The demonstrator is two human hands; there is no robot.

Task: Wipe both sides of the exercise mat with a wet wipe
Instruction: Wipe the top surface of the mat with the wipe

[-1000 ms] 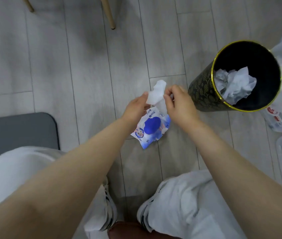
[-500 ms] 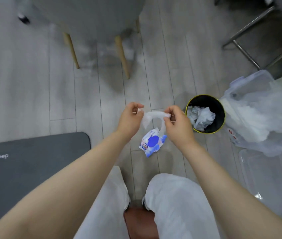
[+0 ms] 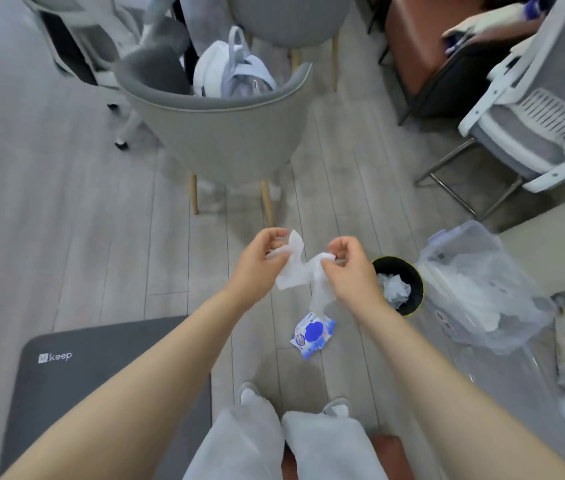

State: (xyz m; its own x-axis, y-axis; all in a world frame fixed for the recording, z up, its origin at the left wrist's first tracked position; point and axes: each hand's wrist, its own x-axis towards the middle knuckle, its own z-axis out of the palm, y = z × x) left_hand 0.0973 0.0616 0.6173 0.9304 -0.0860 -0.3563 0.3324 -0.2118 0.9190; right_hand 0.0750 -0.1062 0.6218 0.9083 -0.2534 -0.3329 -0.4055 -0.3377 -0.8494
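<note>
Grey plank floor (image 3: 66, 202) — 1 grey shell chair (image 3: 218, 133) on wooden legs, white mesh chair (image 3: 533, 126) right.

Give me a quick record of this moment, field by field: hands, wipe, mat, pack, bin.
left hand: left hand pinches one end of the wet wipe
right hand: right hand pinches the other end
wipe state: partly unfolded, held in the air between both hands
exercise mat: exercise mat flat on the floor at lower left, untouched
wipe pack: wipe pack lying on the floor below the hands
bin: bin beside the right hand, crumpled white paper inside
</note>
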